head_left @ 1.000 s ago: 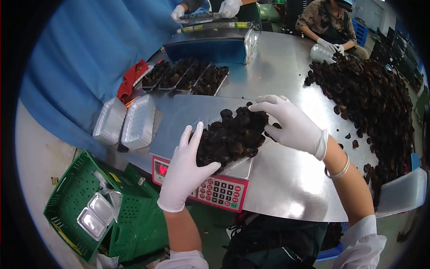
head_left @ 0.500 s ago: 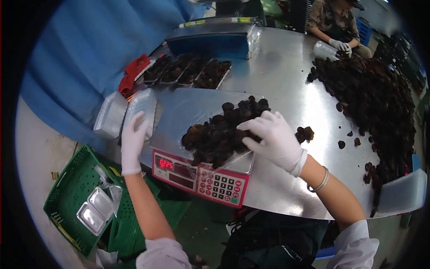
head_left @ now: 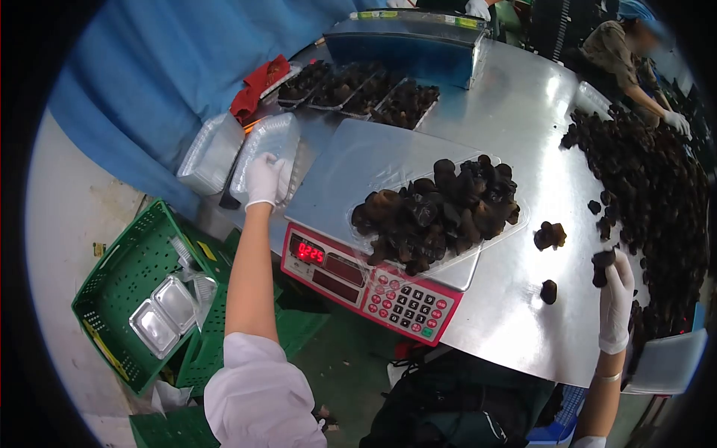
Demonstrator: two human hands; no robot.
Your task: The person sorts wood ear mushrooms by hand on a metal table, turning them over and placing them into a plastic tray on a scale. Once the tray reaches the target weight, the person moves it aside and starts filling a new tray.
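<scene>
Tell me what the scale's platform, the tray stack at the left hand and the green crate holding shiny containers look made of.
Platform: smooth metal, perhaps stainless steel; greyish sheen.
Tray stack: glossy, thin plastic; it looks see-through.
Crate: probably moulded plastic; evenly coloured, perforated walls.

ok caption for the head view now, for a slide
Filled tray on a red-trimmed scale reading 0.225, left hand at empty trays, right holding dark fungus

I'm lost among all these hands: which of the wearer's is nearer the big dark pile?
The right hand, beside the dark pile; the left hand is across the scale, at the clear trays.
</scene>
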